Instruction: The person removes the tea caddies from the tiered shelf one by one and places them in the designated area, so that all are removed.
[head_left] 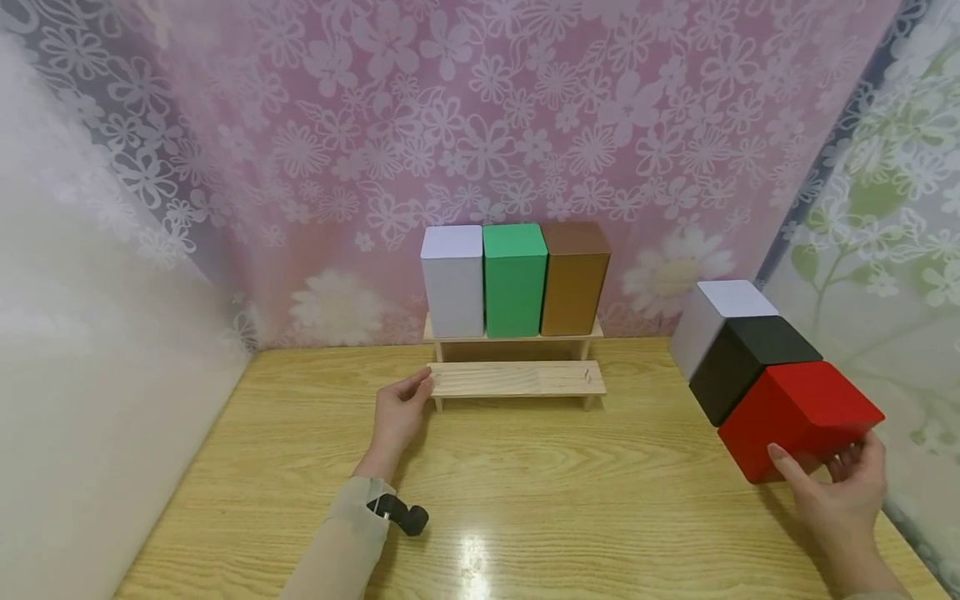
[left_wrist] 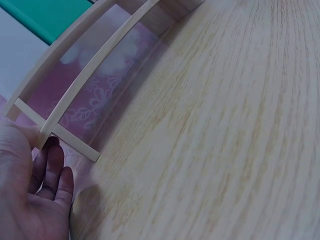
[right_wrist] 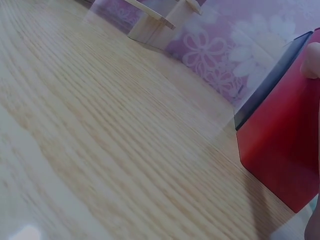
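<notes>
A small two-tier wooden stand [head_left: 517, 379] is at the back of the table. My left hand [head_left: 401, 410] pinches the left end of its lower board, with the thumb above and curled fingers [left_wrist: 50, 170] below in the left wrist view. White [head_left: 453, 292], green [head_left: 516, 287] and brown [head_left: 573, 287] boxes stand side by side on the upper tier. At the right, my right hand [head_left: 843, 492] grips a red box [head_left: 795, 417] between thumb and fingers. That box leans in a slanted row against a black box [head_left: 742, 367], with another white box [head_left: 708, 325] behind.
The wood-grain table [head_left: 480, 475] meets a pink flowered curtain [head_left: 487, 125] right behind the stand. A pale panel [head_left: 90, 333] borders the left side, and a leaf-patterned curtain [head_left: 892, 292] hangs close to the boxes on the right.
</notes>
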